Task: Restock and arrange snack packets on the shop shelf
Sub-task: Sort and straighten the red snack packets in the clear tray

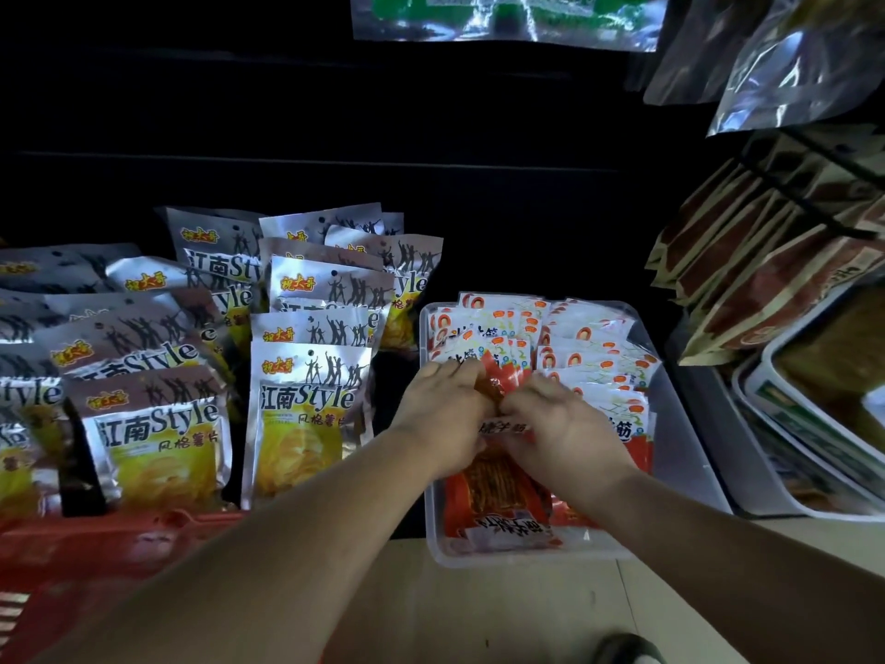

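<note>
The fingers of the left hand [443, 414] and of the right hand [567, 424] are bent inward and meet on a red packet [498, 383], which both hands pinch between them. The fingertips are mostly hidden behind the backs of the hands. The packet stands up a little above the knuckles, over the middle of a clear tray [689, 452]. Both hands are palm down and close together. The two bare forearms reach toward the far side, the left one from the near left, the right one from the near right.

In the tray, rows of white packets [594, 357] stand on the far side and on the right. More flat packets [503, 491] lie under the wrists, partly covered by them. Left of the tray, silver chip bags [306, 414] stand in rows. At the near left is a red basket [119, 553]. Right of the tray, brown bags [747, 275] lean in a stack, and foil bags [785, 64] hang above them.
</note>
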`<action>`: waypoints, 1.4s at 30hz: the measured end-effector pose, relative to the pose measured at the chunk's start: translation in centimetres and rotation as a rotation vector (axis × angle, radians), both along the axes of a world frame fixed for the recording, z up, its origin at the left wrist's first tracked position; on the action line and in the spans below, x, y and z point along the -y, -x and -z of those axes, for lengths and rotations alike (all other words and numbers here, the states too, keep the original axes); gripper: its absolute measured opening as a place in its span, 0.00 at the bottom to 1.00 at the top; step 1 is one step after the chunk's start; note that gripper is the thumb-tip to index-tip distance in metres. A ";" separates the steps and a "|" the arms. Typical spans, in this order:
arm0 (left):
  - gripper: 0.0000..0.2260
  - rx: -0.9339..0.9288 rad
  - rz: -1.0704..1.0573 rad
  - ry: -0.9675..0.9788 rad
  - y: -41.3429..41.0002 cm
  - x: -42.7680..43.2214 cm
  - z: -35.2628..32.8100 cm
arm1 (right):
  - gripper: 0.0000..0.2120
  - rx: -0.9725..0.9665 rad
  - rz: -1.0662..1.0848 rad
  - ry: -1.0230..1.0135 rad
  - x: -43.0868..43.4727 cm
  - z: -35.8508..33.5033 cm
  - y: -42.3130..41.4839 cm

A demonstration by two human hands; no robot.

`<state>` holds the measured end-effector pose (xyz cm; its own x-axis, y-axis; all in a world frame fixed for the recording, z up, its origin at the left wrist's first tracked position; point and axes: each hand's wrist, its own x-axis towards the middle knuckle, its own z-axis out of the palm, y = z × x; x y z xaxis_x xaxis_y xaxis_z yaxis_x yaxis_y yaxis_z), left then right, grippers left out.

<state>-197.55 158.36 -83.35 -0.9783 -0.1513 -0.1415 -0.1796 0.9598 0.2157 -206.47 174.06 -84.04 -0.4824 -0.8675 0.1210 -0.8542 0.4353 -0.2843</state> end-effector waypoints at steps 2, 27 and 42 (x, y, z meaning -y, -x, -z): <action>0.17 -0.020 -0.006 0.002 0.0 0.1 0.2 | 0.09 -0.092 -0.039 0.100 -0.5 -0.9 -0.9; 0.07 -0.126 0.028 -0.190 0.3 3.6 -0.2 | 0.11 1.139 0.354 -0.509 1.6 2.1 -1.4; 0.08 -0.137 0.039 -0.180 -0.1 3.1 -0.1 | 0.23 1.016 0.329 -0.542 1.2 1.2 -2.2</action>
